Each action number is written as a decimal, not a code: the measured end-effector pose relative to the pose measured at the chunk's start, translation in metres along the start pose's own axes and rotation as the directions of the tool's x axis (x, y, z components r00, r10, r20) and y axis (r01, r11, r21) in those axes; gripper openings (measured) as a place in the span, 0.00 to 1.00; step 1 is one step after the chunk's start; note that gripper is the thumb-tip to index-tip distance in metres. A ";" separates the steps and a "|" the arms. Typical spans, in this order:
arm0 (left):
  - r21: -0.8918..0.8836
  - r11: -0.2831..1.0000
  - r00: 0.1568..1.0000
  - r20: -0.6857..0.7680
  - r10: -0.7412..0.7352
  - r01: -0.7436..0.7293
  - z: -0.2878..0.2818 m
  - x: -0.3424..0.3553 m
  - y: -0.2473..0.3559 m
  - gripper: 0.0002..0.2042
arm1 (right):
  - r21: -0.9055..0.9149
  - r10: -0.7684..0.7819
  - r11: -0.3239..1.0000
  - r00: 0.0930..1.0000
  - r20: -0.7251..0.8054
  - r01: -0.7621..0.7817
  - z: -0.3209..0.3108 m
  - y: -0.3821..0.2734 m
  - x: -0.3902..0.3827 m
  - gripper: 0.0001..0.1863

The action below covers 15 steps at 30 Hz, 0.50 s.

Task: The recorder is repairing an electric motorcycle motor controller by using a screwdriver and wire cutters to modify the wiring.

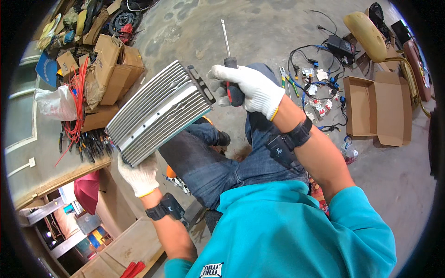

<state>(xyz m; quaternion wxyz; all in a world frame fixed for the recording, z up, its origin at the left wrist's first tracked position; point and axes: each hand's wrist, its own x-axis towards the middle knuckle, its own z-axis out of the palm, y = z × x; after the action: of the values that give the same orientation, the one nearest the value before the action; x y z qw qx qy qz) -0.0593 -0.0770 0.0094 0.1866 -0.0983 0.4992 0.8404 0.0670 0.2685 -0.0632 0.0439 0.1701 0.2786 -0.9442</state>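
A silver finned metal housing (pixel 160 113), like a heat sink, is held up at a tilt in front of my knees. My gloved left hand (pixel 140 175) is closed on its lower left end; most of those fingers are hidden behind it. A black bracket with slots (pixel 200 85) sits at the housing's upper right end. My gloved right hand (pixel 250 88) is wrapped round the red and black handle of a screwdriver (pixel 225 39). Its shaft points up and away from me, apart from the housing. The right fingers are close beside the bracket.
On the floor at right lie pliers (pixel 289 82), cables with blue connectors (pixel 313 62), small white parts (pixel 320 106), a black power adapter (pixel 341 47) and an opened cardboard box (pixel 378 109). Cardboard cartons (pixel 118 69) and red cable (pixel 76 102) are piled at left.
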 end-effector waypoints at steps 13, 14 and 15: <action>0.002 1.000 0.995 0.100 0.001 -0.001 -0.027 -0.012 0.002 0.25 | -0.141 -0.130 0.980 0.990 0.059 0.137 0.043 0.023 -0.001 0.13; 0.005 1.000 0.998 0.054 0.007 -0.007 -0.020 -0.014 0.002 0.25 | -0.104 -0.153 0.982 0.987 0.041 0.156 0.043 0.023 0.000 0.13; 0.000 1.000 0.999 0.048 0.014 -0.014 -0.021 -0.014 0.003 0.25 | -0.108 -0.146 0.983 0.988 0.048 0.151 0.044 0.023 0.001 0.13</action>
<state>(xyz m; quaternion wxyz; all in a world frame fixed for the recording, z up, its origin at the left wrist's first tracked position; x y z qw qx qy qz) -0.0484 -0.1001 0.0069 0.1926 -0.0747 0.4953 0.8438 0.0567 0.2250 -0.0409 -0.0116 0.1271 0.3419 -0.9310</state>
